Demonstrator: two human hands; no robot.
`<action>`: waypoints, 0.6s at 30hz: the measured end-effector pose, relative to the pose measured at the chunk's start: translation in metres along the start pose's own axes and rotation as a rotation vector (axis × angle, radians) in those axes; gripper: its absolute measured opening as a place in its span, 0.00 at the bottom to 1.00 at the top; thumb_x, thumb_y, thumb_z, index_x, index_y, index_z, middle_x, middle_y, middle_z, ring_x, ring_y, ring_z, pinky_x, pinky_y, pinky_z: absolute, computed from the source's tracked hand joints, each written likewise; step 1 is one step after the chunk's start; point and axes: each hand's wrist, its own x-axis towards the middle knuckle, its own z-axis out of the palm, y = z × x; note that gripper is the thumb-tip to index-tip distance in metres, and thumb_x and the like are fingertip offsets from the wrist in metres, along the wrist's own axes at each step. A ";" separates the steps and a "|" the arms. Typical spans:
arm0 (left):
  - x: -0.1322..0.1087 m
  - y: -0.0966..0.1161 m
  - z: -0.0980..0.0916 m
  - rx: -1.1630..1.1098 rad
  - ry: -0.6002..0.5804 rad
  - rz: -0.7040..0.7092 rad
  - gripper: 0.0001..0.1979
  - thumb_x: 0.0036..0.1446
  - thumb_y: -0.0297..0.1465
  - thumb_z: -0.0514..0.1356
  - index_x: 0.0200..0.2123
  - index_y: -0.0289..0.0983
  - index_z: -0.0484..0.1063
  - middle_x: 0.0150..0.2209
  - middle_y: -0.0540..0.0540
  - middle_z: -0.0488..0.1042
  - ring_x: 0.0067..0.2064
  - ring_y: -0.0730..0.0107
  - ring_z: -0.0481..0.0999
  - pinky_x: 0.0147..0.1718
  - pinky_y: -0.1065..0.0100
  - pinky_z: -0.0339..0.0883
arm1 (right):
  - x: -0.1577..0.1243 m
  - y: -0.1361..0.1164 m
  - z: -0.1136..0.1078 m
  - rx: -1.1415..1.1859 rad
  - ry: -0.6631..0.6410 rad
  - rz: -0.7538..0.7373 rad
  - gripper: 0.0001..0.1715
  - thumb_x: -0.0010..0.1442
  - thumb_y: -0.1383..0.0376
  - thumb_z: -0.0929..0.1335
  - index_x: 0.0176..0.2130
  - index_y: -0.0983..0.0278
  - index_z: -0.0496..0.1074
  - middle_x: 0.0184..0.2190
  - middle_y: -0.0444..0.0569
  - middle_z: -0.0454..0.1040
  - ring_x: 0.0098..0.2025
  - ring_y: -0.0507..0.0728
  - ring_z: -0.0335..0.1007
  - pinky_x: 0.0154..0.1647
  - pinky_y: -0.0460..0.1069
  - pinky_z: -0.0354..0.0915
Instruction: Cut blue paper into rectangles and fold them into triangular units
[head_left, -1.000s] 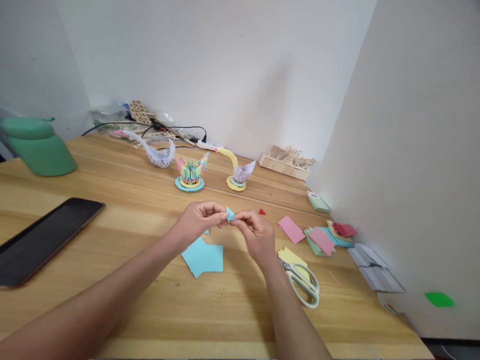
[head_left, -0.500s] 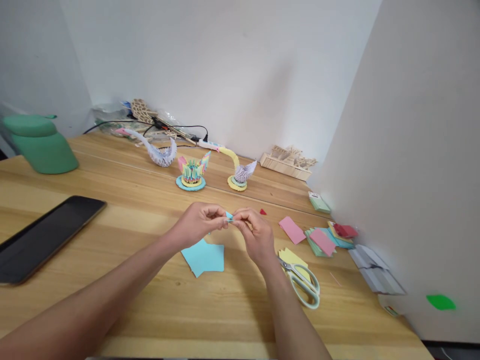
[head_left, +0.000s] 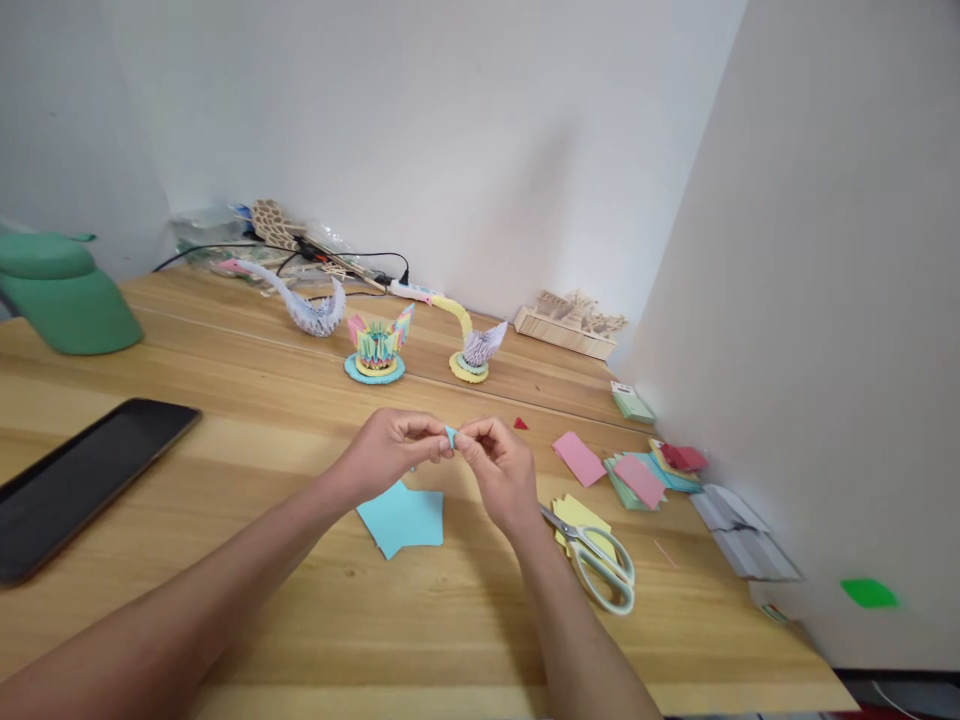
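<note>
Between my fingertips is a small folded piece of blue paper (head_left: pixel 450 435), pinched from both sides above the table. My left hand (head_left: pixel 394 448) is closed on its left side, and my right hand (head_left: pixel 499 465) is closed on its right side, with the thumb against it. Below and slightly left of my hands lie loose sheets of blue paper (head_left: pixel 405 520), overlapping at angles. Scissors with pale handles (head_left: pixel 600 565) rest beside my right wrist, partly over a stack of yellow paper (head_left: pixel 581 515). A tiny red folded piece (head_left: pixel 520 424) lies just beyond my right hand.
Pink paper (head_left: pixel 579 458) and stacked coloured papers (head_left: pixel 637 480) lie to the right. Folded-paper swans (head_left: pixel 484 345) and a multicoloured paper figure (head_left: pixel 377 345) stand farther back. A dark tablet (head_left: pixel 90 480) and a green container (head_left: pixel 67 295) are on the left; a wooden model (head_left: pixel 566 325) stands by the wall.
The blue piece has been turned between my fingers and now shows as a small upright point. My hands have shifted slightly, and the whole view has moved a little.
</note>
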 end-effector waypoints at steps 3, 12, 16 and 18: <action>0.000 0.002 0.001 0.018 0.004 -0.006 0.06 0.46 0.32 0.61 0.22 0.35 0.73 0.22 0.51 0.72 0.26 0.74 0.69 0.26 0.73 0.62 | 0.000 -0.001 0.001 0.033 0.001 0.012 0.07 0.56 0.63 0.67 0.29 0.64 0.68 0.27 0.46 0.72 0.31 0.53 0.68 0.34 0.48 0.64; -0.008 0.017 -0.001 0.126 -0.121 0.078 0.08 0.54 0.35 0.55 0.27 0.36 0.68 0.26 0.50 0.72 0.31 0.70 0.71 0.31 0.70 0.63 | 0.001 -0.004 0.001 0.035 0.049 0.072 0.07 0.52 0.63 0.69 0.27 0.64 0.68 0.25 0.44 0.71 0.28 0.52 0.67 0.31 0.46 0.63; -0.007 0.013 -0.002 0.083 -0.133 0.086 0.13 0.57 0.38 0.53 0.25 0.36 0.66 0.24 0.51 0.70 0.29 0.71 0.70 0.30 0.70 0.63 | 0.000 -0.006 0.003 0.028 0.024 0.079 0.07 0.51 0.64 0.69 0.26 0.64 0.68 0.23 0.43 0.70 0.26 0.51 0.65 0.29 0.46 0.62; -0.005 0.010 -0.002 0.050 -0.122 0.105 0.13 0.57 0.38 0.54 0.25 0.36 0.66 0.24 0.50 0.69 0.28 0.72 0.69 0.30 0.70 0.63 | 0.001 -0.005 0.003 0.083 0.018 0.087 0.06 0.51 0.64 0.69 0.29 0.64 0.68 0.24 0.43 0.70 0.27 0.50 0.66 0.30 0.46 0.62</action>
